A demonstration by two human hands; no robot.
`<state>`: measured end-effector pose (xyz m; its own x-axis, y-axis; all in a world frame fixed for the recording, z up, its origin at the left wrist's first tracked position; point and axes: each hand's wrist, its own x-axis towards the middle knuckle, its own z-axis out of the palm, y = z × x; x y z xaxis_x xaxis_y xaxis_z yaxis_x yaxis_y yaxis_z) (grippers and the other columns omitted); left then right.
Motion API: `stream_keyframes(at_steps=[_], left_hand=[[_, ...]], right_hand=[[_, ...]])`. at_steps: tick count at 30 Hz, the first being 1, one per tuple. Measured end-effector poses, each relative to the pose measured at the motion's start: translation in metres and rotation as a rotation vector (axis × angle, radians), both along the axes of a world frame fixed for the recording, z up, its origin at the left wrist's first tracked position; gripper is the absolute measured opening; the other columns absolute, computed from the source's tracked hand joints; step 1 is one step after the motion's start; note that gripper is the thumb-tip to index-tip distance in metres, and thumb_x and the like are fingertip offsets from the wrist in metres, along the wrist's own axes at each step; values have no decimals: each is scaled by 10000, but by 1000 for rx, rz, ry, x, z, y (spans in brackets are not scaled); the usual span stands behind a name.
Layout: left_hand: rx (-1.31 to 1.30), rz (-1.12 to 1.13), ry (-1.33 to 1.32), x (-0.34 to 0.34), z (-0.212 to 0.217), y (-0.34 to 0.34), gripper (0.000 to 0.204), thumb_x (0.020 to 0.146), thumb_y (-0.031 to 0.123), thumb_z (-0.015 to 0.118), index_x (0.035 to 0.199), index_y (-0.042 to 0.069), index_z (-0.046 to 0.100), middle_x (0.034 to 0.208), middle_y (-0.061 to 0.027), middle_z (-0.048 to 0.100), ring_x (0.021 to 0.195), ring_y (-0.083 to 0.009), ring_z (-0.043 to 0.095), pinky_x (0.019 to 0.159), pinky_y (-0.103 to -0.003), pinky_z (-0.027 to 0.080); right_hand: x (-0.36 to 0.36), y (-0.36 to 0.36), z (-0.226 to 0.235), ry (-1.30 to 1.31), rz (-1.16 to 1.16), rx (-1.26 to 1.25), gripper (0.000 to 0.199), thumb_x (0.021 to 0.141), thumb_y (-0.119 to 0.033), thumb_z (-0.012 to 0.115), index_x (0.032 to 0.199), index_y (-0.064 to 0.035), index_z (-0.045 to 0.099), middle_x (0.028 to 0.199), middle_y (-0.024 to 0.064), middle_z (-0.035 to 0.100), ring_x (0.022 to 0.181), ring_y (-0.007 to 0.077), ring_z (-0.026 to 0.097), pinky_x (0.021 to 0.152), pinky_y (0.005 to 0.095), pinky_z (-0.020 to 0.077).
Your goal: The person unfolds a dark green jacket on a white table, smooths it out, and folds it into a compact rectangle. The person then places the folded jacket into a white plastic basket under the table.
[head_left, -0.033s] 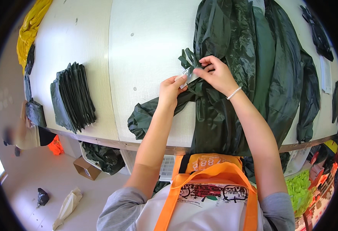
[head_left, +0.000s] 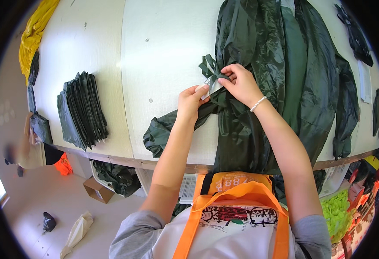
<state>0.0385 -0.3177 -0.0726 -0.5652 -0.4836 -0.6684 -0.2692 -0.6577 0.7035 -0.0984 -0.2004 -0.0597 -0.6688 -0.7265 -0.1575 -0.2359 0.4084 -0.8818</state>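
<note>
A dark green, shiny, coated-fabric garment (head_left: pixel 237 134) lies spread in long folds on the white table. One sleeve-like part (head_left: pixel 161 129) sticks out to the left, beneath my left forearm. My left hand (head_left: pixel 191 99) is closed, pinching a small white label (head_left: pixel 205 90) between thumb and fingers. Thin dark green strips (head_left: pixel 211 64) stand up beside the label at the garment's gathered edge. My right hand (head_left: pixel 240 84), with a beaded bracelet at the wrist, pinches one such strip against the label's right side. The fingertips partly hide where strip and label meet.
A stack of folded dark green pieces (head_left: pixel 82 110) lies at the left on the table (head_left: pixel 155 56). Yellow fabric (head_left: pixel 36 36) hangs at the far left edge. Below stand a cardboard box (head_left: pixel 98 190) and a bin of dark fabric (head_left: pixel 118 177). Another person (head_left: pixel 32 151) is at left.
My right hand has shifted slightly left, its thumb and fingertips closer together on the strip. The left hand keeps its hold on the label.
</note>
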Motion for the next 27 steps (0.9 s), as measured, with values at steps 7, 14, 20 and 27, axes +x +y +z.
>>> stream_keyframes(at_steps=[7, 14, 20, 27], left_hand=[[-215, -228, 145, -10, 3, -19, 158, 878, 116, 632, 942, -23, 670, 875, -95, 648, 795, -160, 604, 712, -266, 481], [-1187, -571, 354, -38, 14, -9, 211, 740, -47, 607, 926, 39, 655, 967, -102, 605, 846, -217, 622, 726, -303, 503], [-1119, -584, 218, -47, 11, -21, 202, 719, -79, 605, 887, 23, 653, 811, -100, 656, 721, -232, 638, 669, -303, 508], [-1042, -710, 213, -47, 31, -27, 91, 767, 18, 678, 855, -2, 683, 808, -93, 685, 723, -180, 661, 680, -287, 525]], right_hand=[[-6, 18, -6, -215, 45, -175, 117, 761, 82, 631, 844, 29, 567, 875, 68, 558, 784, 152, 607, 710, 266, 519], [-5, 26, 5, -334, 48, -230, 103, 830, 39, 628, 892, 19, 547, 818, 28, 585, 753, 79, 551, 703, 234, 491], [-18, 25, 27, -179, 36, -133, 172, 885, -144, 625, 974, -9, 566, 817, 51, 625, 693, 99, 556, 681, 237, 466], [-18, 31, 37, -12, 73, -47, 100, 846, -62, 643, 901, -12, 577, 731, 28, 589, 608, 82, 520, 581, 246, 439]])
